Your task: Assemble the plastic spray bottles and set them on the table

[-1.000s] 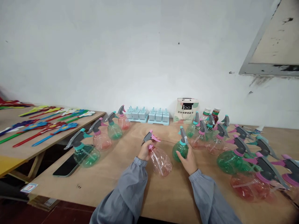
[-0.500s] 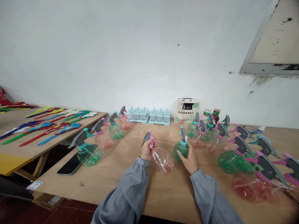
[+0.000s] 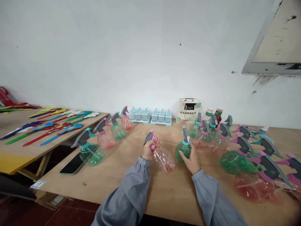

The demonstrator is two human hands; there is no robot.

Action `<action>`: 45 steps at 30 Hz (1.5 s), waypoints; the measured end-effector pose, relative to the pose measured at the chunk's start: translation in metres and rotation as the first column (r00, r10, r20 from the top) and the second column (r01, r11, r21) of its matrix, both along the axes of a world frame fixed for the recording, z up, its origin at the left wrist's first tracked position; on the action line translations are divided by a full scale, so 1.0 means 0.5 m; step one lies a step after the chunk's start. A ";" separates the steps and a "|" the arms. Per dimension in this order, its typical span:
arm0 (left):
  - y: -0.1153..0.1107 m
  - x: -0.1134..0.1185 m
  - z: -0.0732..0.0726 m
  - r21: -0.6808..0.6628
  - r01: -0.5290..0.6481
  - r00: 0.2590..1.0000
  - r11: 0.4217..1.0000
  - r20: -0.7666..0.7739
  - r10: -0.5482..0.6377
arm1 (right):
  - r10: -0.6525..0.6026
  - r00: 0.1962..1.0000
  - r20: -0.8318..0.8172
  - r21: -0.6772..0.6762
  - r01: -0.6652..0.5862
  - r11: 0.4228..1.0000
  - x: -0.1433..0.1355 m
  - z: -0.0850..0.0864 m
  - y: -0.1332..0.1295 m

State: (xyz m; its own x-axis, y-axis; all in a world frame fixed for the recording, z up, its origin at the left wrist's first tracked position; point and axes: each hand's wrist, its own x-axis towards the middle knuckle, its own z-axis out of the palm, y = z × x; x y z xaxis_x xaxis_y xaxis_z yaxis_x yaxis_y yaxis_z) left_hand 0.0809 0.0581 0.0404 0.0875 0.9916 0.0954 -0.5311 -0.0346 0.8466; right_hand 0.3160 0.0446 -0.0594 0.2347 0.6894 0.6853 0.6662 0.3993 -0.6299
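Observation:
My left hand (image 3: 148, 150) is closed around the neck and trigger of a clear pink spray bottle (image 3: 164, 159), which tilts with its base toward the lower right. Its sprayer head is grey and pink. A green spray bottle (image 3: 182, 150) with a grey and teal head is gripped round its body by my right hand (image 3: 191, 160), thumb on the near side. This one is nearly upright, at or just over the table (image 3: 131, 175). The far fingers of both hands are partly hidden behind the bottles.
Several pink and green spray bottles (image 3: 235, 161) crowd the right side; more (image 3: 91, 153) form a row at the left beside a phone (image 3: 72, 164). Against the wall are light-blue ice-pop moulds (image 3: 161, 117) and a paper bag (image 3: 188, 111). Colourful hand-shaped clappers (image 3: 62, 133) cover the left table.
Both hands keep the same hold on their bottles. The whole view has shifted slightly, with the left-hand items now a little further right; nothing else has visibly moved.

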 end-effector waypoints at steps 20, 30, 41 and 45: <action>0.006 -0.125 -0.020 0.580 -0.377 0.559 0.722 -0.479 0.677 | 0.014 1.000 -0.026 0.000 -0.014 1.000 0.001 -0.002 0.008; -0.006 -0.140 -0.104 0.562 -0.370 0.479 0.740 -0.567 0.670 | -0.005 1.000 -0.007 -0.009 0.005 1.000 -0.002 0.001 0.011; -0.042 -0.208 -0.167 0.604 -0.252 0.220 0.757 -0.725 0.652 | -0.024 0.997 0.067 -0.011 0.025 1.000 -0.002 0.009 0.002; -0.021 -0.238 -0.133 0.627 -0.217 0.065 0.748 -0.755 0.652 | -0.025 0.997 0.073 0.001 0.025 1.000 -0.004 0.010 0.001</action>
